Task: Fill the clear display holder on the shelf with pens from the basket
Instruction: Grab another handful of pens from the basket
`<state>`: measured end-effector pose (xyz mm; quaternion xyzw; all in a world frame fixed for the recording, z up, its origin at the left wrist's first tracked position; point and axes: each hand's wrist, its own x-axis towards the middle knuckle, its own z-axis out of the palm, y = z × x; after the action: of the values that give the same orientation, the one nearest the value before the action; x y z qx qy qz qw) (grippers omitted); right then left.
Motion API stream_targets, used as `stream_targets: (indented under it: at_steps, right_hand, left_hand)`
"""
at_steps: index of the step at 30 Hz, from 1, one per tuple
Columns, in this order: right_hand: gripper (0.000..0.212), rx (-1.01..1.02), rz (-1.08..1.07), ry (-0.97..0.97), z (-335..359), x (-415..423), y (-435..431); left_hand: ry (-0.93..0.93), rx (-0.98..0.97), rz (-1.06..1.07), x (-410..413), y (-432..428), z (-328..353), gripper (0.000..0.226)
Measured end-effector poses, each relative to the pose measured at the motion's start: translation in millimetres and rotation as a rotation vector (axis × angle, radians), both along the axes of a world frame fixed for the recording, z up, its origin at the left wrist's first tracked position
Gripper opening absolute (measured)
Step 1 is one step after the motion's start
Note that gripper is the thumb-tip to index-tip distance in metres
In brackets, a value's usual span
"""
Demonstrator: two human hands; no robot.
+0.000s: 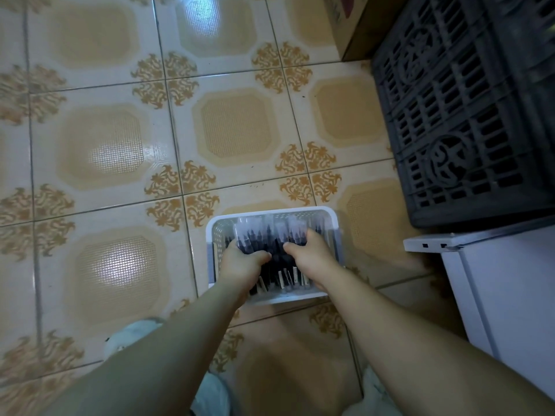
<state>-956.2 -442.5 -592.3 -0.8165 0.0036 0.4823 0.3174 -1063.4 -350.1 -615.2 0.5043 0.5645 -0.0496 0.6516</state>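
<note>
1. The pens (264,235), dark with clear caps, lie bundled in the white basket (270,212) at the lower centre of the frame
2. The left hand (241,261) curls its fingers round the bundle's left side, and the right hand (312,253) grips its right side
3. The basket sits on the patterned tiled floor (105,151)
4. A black crate (465,115) stands at upper right, with a white cabinet (510,295) at lower right

black crate (465,115) right | cardboard box (348,31) behind it | patterned tile floor (234,124)
</note>
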Motion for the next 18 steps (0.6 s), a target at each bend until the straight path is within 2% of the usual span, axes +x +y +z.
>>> stream_targets:
  at_steps: [6,15,18]
  right_hand:
    - [0.05,0.047,-0.034,-0.007,7,-2,3]
    - [0.022,0.155,-0.166,0.051,30,1,13]
    - [0.026,0.178,-0.209,0.09,48,5,13]
  left_hand:
    - [-0.08,0.039,-0.032,3,1,6,0.033]
    - [-0.219,-0.084,-0.129,13,8,35,0.022]
    - [-0.25,-0.077,-0.163,17,9,56,0.025]
